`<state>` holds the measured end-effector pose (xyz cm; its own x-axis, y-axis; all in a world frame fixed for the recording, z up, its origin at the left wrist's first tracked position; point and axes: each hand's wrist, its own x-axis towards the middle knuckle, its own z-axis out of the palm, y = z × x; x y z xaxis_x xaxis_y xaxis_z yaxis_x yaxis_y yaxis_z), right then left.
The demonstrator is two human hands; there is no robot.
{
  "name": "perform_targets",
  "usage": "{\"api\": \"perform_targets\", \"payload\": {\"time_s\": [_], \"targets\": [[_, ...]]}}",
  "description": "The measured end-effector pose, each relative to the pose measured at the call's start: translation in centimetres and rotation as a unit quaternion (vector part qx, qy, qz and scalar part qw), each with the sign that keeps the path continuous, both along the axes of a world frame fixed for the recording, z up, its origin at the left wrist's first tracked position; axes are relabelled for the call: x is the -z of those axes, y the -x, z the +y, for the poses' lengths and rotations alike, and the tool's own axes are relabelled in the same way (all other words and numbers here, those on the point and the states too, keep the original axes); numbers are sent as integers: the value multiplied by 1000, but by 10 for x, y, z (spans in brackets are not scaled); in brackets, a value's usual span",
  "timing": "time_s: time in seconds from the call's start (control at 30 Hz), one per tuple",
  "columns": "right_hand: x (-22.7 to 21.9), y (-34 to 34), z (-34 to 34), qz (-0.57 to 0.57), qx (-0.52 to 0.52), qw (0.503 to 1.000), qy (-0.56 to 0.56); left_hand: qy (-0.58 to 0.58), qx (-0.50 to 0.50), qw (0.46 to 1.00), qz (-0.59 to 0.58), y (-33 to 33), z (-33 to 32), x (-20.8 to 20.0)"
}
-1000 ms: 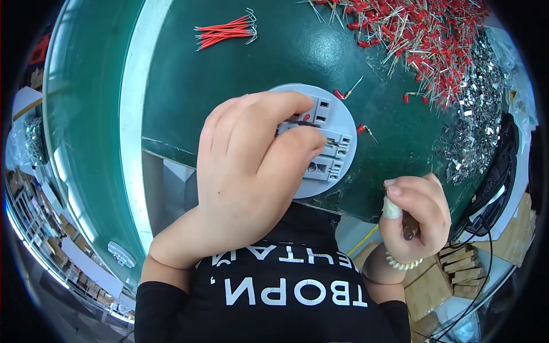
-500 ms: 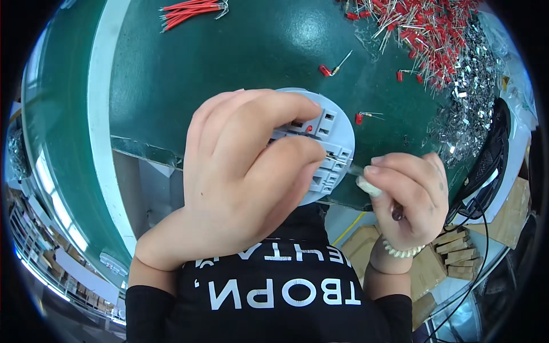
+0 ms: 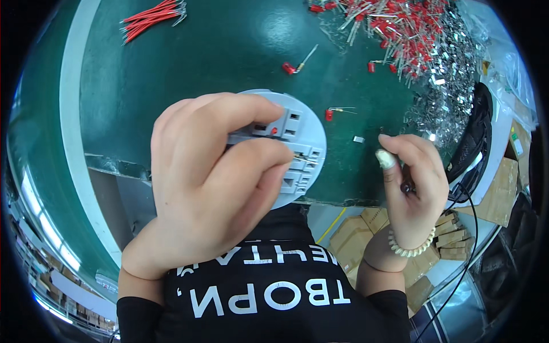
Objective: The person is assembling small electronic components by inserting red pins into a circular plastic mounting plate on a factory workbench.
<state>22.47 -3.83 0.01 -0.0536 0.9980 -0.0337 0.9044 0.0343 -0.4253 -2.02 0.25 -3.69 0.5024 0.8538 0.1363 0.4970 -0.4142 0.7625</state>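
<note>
A round light-grey plastic housing (image 3: 311, 126) with slots and raised compartments lies at the table edge in front of me. My left hand (image 3: 214, 171) is closed over its left side, index fingertip on the upper part and thumb lower down. Thin metal leads (image 3: 304, 158) stick out from under the thumb across the housing. A small red LED tip (image 3: 274, 131) shows between the two fingers. My right hand (image 3: 417, 177) is apart from the housing, thumb and index fingertips near each other. White wrapping covers the thumb tip. A dark rounded end (image 3: 407, 187) shows within the curled fingers; the rest is hidden.
Two red LEDs with bent leads (image 3: 289, 68) (image 3: 329, 114) lie beyond the housing. A small metal piece (image 3: 358, 139) is near my right fingertips. Piles of red LEDs (image 3: 394, 28) and metal clips (image 3: 452, 74) spread far right. Red wires (image 3: 151, 20) lie far left; cardboard (image 3: 349, 234) is below.
The view has shifted, so the table things sit further left. My right hand has drawn away from the housing to the right. A small metal piece now shows on the table beside it.
</note>
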Motion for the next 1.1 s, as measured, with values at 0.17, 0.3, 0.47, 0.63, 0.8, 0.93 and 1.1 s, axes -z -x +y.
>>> {"api": "perform_targets", "payload": {"time_s": [0.17, 0.3, 0.47, 0.63, 0.8, 0.93, 1.1], "targets": [[9, -2, 3, -30, -72, 995, -54, -5, -4, 1000, -1, 0, -2, 3], [15, 2, 9, -56, -113, 991, -35, -11, -9, 1000, 2, -1, -2, 3], [1, 18, 4, 85, -77, 993, -34, -10, -7, 1000, -8, -3, -1, 4], [7, 21, 5, 109, -83, 990, -36, -8, -11, 1000, -17, -3, -2, 5], [1, 27, 7, 127, -72, 988, -57, -17, -11, 1000, -14, -1, -2, 6], [6, 25, 7, 162, -75, 983, -43, -15, -10, 1000, -11, 0, 0, 5], [7, 27, 9, 132, -91, 987, -13, -17, -12, 1000, -15, 1, 0, 8]]}}
